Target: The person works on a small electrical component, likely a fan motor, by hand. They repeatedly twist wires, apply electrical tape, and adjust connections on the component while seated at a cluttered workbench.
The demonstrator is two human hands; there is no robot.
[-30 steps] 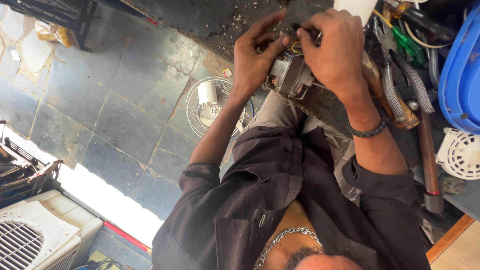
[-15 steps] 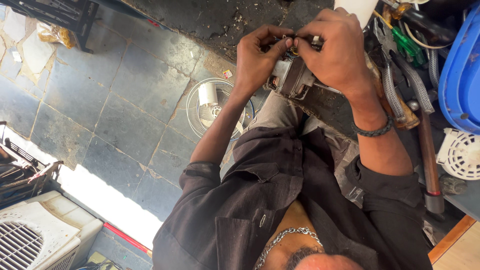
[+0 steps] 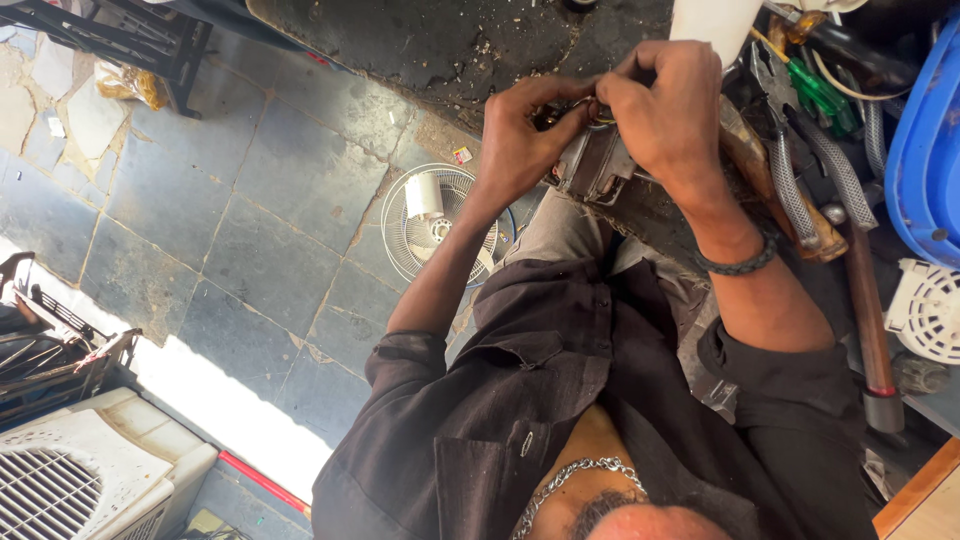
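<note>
Upper centre of frame: small metal motor block (image 3: 597, 165) on dark table (image 3: 640, 215) edge. Left hand (image 3: 520, 140) steadying block, right hand (image 3: 665, 105) pinching wiring on top. Fine fingertip work mid-step; steady grip needed next.

Small motor (image 3: 596, 165) between left hand (image 3: 522, 140) and right hand (image 3: 668, 110), fan (image 3: 437, 222) on floor (image 3: 200, 210) below-left, tools (image 3: 800, 190) right.

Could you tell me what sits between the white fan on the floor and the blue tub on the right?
In the head view, both hands, left hand and right hand, work on a small grey motor; hand tools lie beyond.
</note>
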